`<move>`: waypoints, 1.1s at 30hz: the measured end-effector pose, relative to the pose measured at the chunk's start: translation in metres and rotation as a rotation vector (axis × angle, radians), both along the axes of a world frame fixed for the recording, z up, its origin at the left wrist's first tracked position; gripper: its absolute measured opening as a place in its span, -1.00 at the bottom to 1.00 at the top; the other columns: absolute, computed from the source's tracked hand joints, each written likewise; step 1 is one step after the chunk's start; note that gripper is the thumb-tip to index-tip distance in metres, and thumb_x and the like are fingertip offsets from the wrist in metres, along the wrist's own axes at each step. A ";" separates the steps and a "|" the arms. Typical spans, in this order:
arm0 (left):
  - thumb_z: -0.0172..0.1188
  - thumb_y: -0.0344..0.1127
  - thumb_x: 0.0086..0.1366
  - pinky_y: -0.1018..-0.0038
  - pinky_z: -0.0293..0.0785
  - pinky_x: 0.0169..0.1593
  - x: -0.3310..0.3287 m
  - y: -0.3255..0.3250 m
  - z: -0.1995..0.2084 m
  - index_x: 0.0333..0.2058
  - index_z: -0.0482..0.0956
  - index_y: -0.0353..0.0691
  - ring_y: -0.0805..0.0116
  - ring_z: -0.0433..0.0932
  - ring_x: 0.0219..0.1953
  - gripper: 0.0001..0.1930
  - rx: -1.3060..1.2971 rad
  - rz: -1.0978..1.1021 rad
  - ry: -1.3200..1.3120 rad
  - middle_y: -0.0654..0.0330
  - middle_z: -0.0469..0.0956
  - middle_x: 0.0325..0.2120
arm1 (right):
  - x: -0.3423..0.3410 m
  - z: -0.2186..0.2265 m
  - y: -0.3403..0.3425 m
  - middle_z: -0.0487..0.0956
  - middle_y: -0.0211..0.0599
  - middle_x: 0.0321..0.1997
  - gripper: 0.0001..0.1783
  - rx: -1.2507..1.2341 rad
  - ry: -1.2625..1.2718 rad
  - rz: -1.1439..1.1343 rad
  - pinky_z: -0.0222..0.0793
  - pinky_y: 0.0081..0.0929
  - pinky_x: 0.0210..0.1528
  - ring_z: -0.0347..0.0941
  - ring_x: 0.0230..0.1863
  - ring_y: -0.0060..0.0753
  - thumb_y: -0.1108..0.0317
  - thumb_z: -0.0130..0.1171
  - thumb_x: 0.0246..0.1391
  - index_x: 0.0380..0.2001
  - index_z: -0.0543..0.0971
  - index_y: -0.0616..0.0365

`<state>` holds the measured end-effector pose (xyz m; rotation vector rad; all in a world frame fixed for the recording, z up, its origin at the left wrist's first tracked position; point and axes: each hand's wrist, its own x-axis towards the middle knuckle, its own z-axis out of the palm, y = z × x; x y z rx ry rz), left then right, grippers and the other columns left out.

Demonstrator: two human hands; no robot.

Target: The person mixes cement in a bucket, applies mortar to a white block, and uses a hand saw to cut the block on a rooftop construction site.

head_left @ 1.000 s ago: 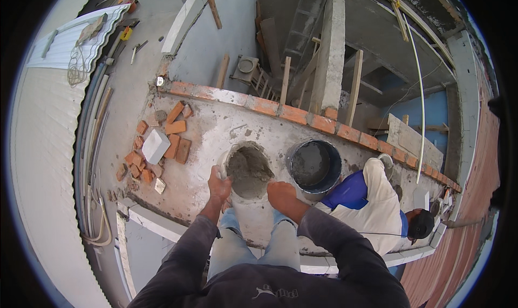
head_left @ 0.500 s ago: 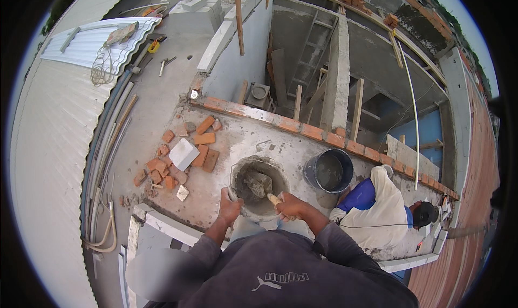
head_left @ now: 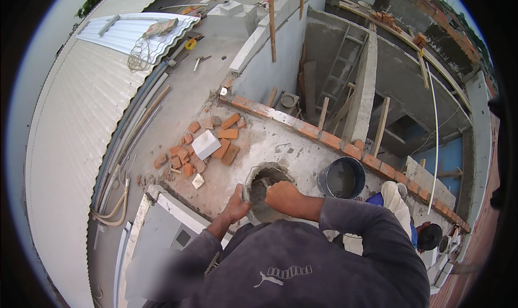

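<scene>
A mortar-caked bucket (head_left: pixel 276 170) stands in front of me with wet grey mortar (head_left: pixel 260 206) inside. At its left rim, my left hand (head_left: pixel 238 204) is closed on the edge. My right hand (head_left: pixel 285 198) is in a fist over the bucket's opening, wrapped round the handle of a trowel. The fist and the bucket wall hide most of that trowel. To the right of this bucket is a black bucket (head_left: pixel 360 179) with grey watery contents, touched by neither hand.
Broken bricks (head_left: pixel 230 155) and a white block (head_left: pixel 206 144) lie left of the bucket. A low brick course (head_left: pixel 308 130) edges a drop into unfinished rooms. A co-worker (head_left: pixel 396 208) crouches at the right. Long pipes (head_left: pixel 141 114) run along the corrugated roof (head_left: pixel 65 146).
My right hand has moved left and over the bucket's opening, its forearm now lying across the front. The trowel blade, plain to see before, is mostly hidden. The left hand stays on the rim.
</scene>
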<state>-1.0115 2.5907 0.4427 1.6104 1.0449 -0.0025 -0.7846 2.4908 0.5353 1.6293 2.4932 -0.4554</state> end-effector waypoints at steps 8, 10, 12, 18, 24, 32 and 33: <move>0.31 -0.41 0.19 0.22 0.46 0.17 0.003 -0.038 0.013 0.16 0.24 -0.27 0.08 0.54 0.08 -0.40 -0.020 0.085 -0.018 -0.13 0.54 -0.01 | 0.023 -0.017 -0.100 0.73 -0.08 -0.24 -0.58 -0.177 0.143 -0.251 0.64 -0.11 -0.14 0.74 -0.15 0.00 0.37 0.15 0.21 0.14 0.63 0.14; 0.31 -0.41 0.19 0.23 0.46 0.17 0.007 -0.044 0.019 0.16 0.23 -0.29 0.10 0.53 0.07 -0.40 -0.040 0.146 -0.049 -0.10 0.54 -0.01 | 0.034 -0.019 -0.115 0.73 -0.01 -0.19 -0.48 -0.265 0.071 -0.429 0.63 -0.05 -0.12 0.73 -0.14 0.05 0.34 0.11 0.24 0.27 0.52 0.17; 0.29 -0.45 0.20 0.25 0.46 0.16 0.011 -0.048 0.025 0.17 0.23 -0.31 0.15 0.51 0.04 -0.40 -0.047 0.150 -0.044 -0.04 0.51 -0.04 | 0.044 -0.030 -0.120 0.71 0.06 -0.11 -0.45 -0.189 0.166 -0.558 0.62 -0.03 -0.08 0.72 -0.12 0.09 0.32 0.10 0.26 0.30 0.49 0.18; 0.26 -0.50 0.19 0.30 0.42 0.20 0.019 -0.051 0.037 0.18 0.26 -0.30 0.24 0.45 0.06 -0.41 0.033 0.033 -0.140 0.04 0.47 -0.03 | 0.055 -0.097 -0.116 0.67 0.24 -0.03 -0.43 -0.271 0.597 -0.709 0.55 0.02 0.06 0.64 -0.03 0.31 0.17 0.15 0.28 0.26 0.48 0.28; 0.19 -0.53 0.13 0.36 0.41 0.18 0.029 -0.049 0.040 0.24 0.25 -0.30 0.30 0.41 0.06 -0.35 0.042 -0.022 -0.224 0.09 0.43 0.00 | 0.053 -0.106 -0.130 0.65 0.26 0.02 -0.51 -0.535 0.852 -0.555 0.47 0.07 0.16 0.58 0.12 0.32 0.18 0.20 0.25 0.16 0.53 0.21; 0.26 -0.51 0.18 0.29 0.48 0.10 0.057 -0.047 0.042 0.10 0.25 -0.29 0.25 0.50 -0.03 -0.46 0.049 0.023 -0.104 0.01 0.51 -0.10 | 0.082 -0.045 -0.120 0.74 -0.04 -0.18 -0.60 -0.050 0.121 -0.674 0.64 0.03 -0.04 0.73 -0.07 0.10 0.38 0.06 0.31 0.19 0.54 0.10; 0.25 -0.52 0.18 0.30 0.48 0.11 0.060 -0.048 0.041 0.11 0.25 -0.29 0.25 0.50 -0.02 -0.46 0.073 -0.013 -0.093 0.01 0.51 -0.08 | 0.082 -0.046 -0.120 0.74 -0.04 -0.18 -0.60 -0.114 0.169 -0.668 0.64 0.02 -0.05 0.72 -0.06 0.11 0.39 0.06 0.31 0.19 0.54 0.13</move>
